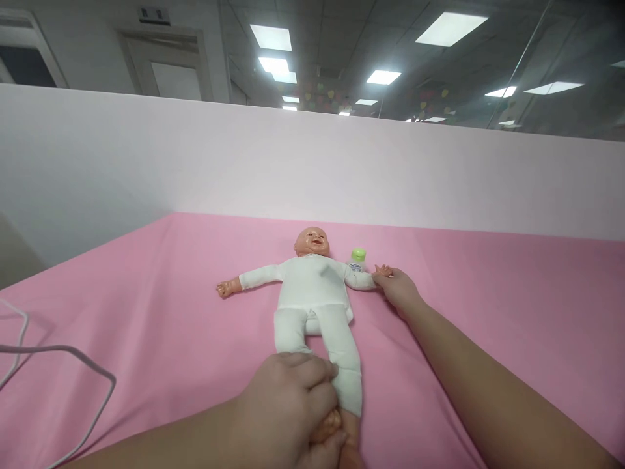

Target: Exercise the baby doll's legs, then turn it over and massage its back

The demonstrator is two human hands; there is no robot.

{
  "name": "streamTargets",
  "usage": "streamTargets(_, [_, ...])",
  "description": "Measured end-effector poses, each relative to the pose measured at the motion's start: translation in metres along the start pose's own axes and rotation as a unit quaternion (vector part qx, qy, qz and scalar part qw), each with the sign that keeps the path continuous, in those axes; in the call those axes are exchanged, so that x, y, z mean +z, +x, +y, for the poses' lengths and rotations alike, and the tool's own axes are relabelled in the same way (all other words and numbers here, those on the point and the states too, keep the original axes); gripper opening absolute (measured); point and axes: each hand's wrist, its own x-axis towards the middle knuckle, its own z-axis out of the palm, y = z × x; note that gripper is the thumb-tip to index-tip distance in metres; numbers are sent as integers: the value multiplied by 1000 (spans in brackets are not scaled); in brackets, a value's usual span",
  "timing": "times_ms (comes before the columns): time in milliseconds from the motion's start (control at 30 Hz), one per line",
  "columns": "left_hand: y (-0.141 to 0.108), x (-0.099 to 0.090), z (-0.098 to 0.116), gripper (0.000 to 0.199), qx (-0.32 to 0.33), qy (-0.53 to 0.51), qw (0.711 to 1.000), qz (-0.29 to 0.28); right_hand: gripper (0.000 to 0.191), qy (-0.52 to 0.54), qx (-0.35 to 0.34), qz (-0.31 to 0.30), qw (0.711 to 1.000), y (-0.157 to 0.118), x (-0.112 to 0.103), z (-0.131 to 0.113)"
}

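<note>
A baby doll (315, 283) in white clothes lies on its back on the pink sheet (166, 326), head toward the wall, arms spread out. My left hand (297, 407) is closed around the doll's lower leg and foot on the left side, and partly hides them. At the doll's outstretched arm on the right, my right hand (398, 286) pinches the wrist, just below the small plastic hand. A small bottle (358, 260) with a green cap stands behind that same arm, which covers its base.
A white cable (73, 350) loops over the sheet at the left. Behind the sheet rises a low white wall (312, 169). Beyond it are a door (176, 81), dark glass and ceiling lights.
</note>
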Motion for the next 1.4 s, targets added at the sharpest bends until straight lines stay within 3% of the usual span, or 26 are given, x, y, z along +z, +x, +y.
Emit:
streamTargets(100, [1, -1, 0, 14, -4, -11, 1000, -6, 38, -57, 39, -24, 997, -1, -4, -5])
streamTargets(300, [5, -2, 1, 15, 17, -47, 997, 63, 41, -136, 8, -16, 991, -3, -8, -10])
streamTargets(433, [7, -7, 2, 6, 36, -35, 994, 99, 44, -116, 23, -20, 993, -4, -8, -7])
streamTargets(533, [9, -16, -2, 14, 57, -20, 992, 113, 50, -81, 19, -5, 996, -6, -8, -7])
streamTargets(667, [10, -30, -15, 23, 65, 24, 989, 131, 62, -33, -58, 46, 997, -17, -3, -18])
streamTargets(767, [9, -37, -28, 23, 23, 77, 986, 149, 62, -18, -138, 60, 988, -33, 5, -34])
streamTargets(900, [6, -39, -43, 26, -57, 117, 979, 159, 60, -4, -226, 35, 973, -56, 17, -53])
streamTargets(1000, [3, -35, -52, 33, -133, 97, 975, 149, 49, 0, -275, -4, 961, -69, 24, -61])
streamTargets(1133, [0, -32, -60, 55, -237, 52, 963, 120, 27, -76, -333, -66, 937, -78, 30, -68])
streamTargets(1267, [-2, -30, -68, 77, -300, 16, 950, 87, 35, -127, -397, -113, 902, -82, 34, -70])
streamTargets(1400, [-1, -29, -81, 86, -322, -25, 944, 61, 45, -143, -435, -140, 878, -82, 36, -68])
